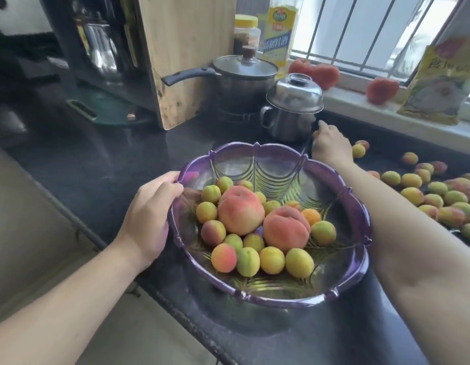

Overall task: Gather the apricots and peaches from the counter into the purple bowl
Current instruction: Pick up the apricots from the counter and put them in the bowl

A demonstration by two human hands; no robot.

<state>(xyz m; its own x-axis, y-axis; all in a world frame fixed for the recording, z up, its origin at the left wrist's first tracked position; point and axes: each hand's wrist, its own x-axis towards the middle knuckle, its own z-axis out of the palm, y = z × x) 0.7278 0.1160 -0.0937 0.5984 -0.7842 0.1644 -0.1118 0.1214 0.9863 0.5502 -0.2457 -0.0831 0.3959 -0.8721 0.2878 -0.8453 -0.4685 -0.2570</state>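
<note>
The purple bowl [334, 296] was seen at lower centre of the frame, resting on the dark counter [102, 159]. Its left rim was gripped by the left hand [147, 219], the thumb curled over the scalloped edge. Two peaches [240, 210] lay in the middle of the bowl, touching each other and ringed by about sixteen small apricots [272, 260]. The right hand [330, 146] was extended past the bowl's far rim, at centre right, just beside the steel mug [289, 125] with a domed lid; its fingers pointed away from the camera, and whether they were closed on a fruit could not be told from this angle. Loose apricots [412, 196] were scattered over the counter at the right edge of the frame, well apart from the bowl. Three red fruits [381, 90], possibly peaches, were set along the window sill at upper right. A lidded saucepan [241, 75] stood at upper centre, beside an upright wooden cutting board [186, 54], with a yellow-labelled bottle [280, 30] behind it
</note>
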